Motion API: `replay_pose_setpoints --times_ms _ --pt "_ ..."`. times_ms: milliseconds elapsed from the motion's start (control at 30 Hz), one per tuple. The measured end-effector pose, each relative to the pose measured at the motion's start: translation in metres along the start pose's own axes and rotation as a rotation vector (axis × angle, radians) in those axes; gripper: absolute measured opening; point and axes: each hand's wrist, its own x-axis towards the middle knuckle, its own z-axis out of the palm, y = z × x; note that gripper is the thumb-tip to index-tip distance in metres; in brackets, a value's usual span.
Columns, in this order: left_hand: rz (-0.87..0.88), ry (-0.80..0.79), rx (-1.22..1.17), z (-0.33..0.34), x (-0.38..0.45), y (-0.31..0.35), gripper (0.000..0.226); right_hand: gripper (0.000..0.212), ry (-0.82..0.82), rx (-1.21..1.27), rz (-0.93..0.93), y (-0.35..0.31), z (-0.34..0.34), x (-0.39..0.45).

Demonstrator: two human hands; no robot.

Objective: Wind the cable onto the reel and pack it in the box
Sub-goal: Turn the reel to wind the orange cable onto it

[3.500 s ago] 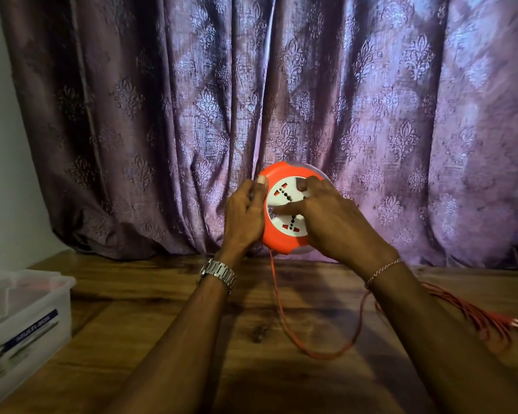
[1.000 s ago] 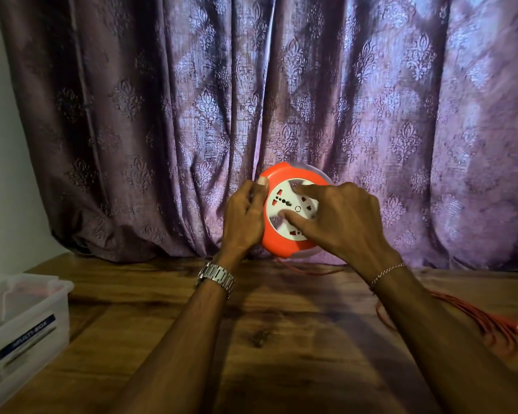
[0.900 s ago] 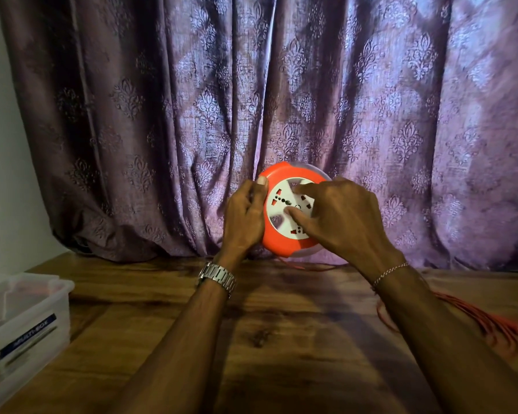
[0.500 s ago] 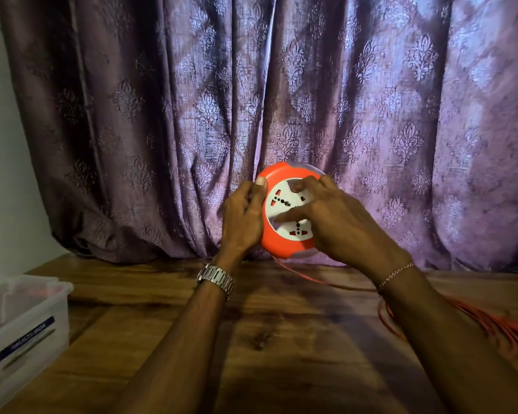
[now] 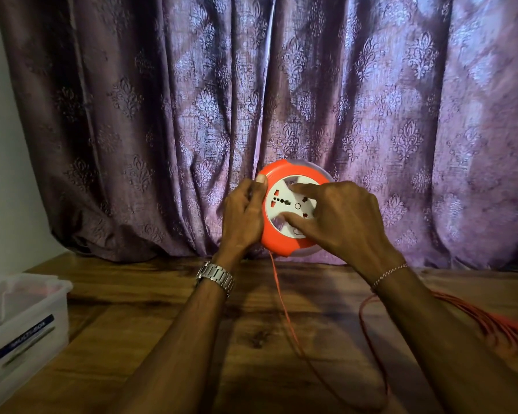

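Observation:
An orange cable reel [image 5: 277, 237] with a white socket face is held upright above the wooden table, in front of the curtain. My left hand [image 5: 242, 218] grips its left rim, thumb on the top edge. My right hand [image 5: 340, 218] lies on the white face with two fingers pressed into its recesses. A thin orange cable [image 5: 284, 309] hangs from the reel's bottom, loops over the table and passes under my right forearm. More cable lies bunched at the right edge [image 5: 491, 319]. A translucent plastic box [image 5: 27, 321] stands at the lower left.
A purple patterned curtain [image 5: 251, 100] hangs close behind the reel. The wooden table [image 5: 150, 324] spreads below my arms. A pale wall [image 5: 6, 174] is on the left. A metal watch is on my left wrist, a thin bracelet on my right.
My right hand's fingers have shifted round on the white face, turning it. The cable, stretched low to the right half a second ago, now hangs down in a long loop over the table.

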Motion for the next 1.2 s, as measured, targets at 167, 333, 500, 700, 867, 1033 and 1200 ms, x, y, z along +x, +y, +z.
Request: replay_pose_setpoints --times_ms 167,333,500,700,867,1033,1200 --pt "-0.007 0.006 -0.012 -0.001 0.0 -0.001 0.042 0.022 -0.003 0.121 -0.215 0.006 -0.006 0.004" --pt "-0.004 0.005 -0.02 -0.001 0.001 0.0 0.042 0.051 -0.291 0.135 -0.357 0.008 -0.006 0.006" --pt "0.011 -0.014 0.011 0.0 0.0 -0.001 0.042 0.056 -0.29 0.046 -0.32 0.006 -0.006 0.004" --pt "0.009 -0.015 -0.009 0.0 0.001 -0.003 0.04 0.059 -0.121 -0.014 -0.196 0.005 -0.001 -0.002" --pt "-0.003 -0.007 0.002 0.0 0.001 -0.002 0.042 0.059 -0.014 0.002 0.007 0.002 0.0 -0.001" --pt "-0.023 -0.006 -0.01 0.0 -0.002 0.0 0.042 0.037 -0.013 0.034 -0.066 0.002 -0.008 0.001" --pt "-0.029 -0.001 -0.037 -0.001 -0.003 0.002 0.047 0.036 -0.171 0.14 -0.266 0.006 -0.012 0.004"
